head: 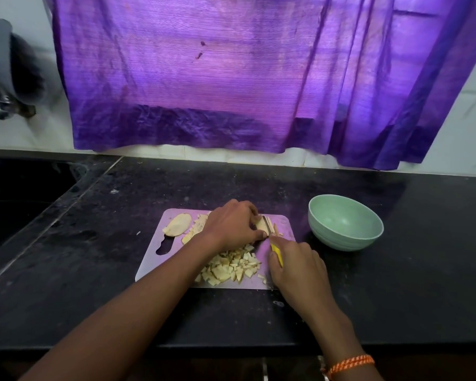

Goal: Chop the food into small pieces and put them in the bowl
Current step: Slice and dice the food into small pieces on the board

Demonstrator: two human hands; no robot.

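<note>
2 bare hands worked over a pale cutting board [151, 257] lying on a dark countertop [396, 284], with a purple curtain [204, 78] hanging along the far wall. At the right of the board stood a pale green bowl [345, 221], just beside it and holding nothing visible. On the near part of the board sat a heap of small pale yellow cubes [231, 266], irregular and light-skinned at some edges. A whole flat slice [177, 224] lay at the far left corner, with cut strips [197, 228] next to it. The left hand [232, 224] curled over a piece of food [261, 222], hiding most of it. The right hand [297, 266] gripped the yellow handle of a knife [270, 231]; its blade met the food and was hard to make out. An orange thread band [351, 365] circled the right wrist.
</note>
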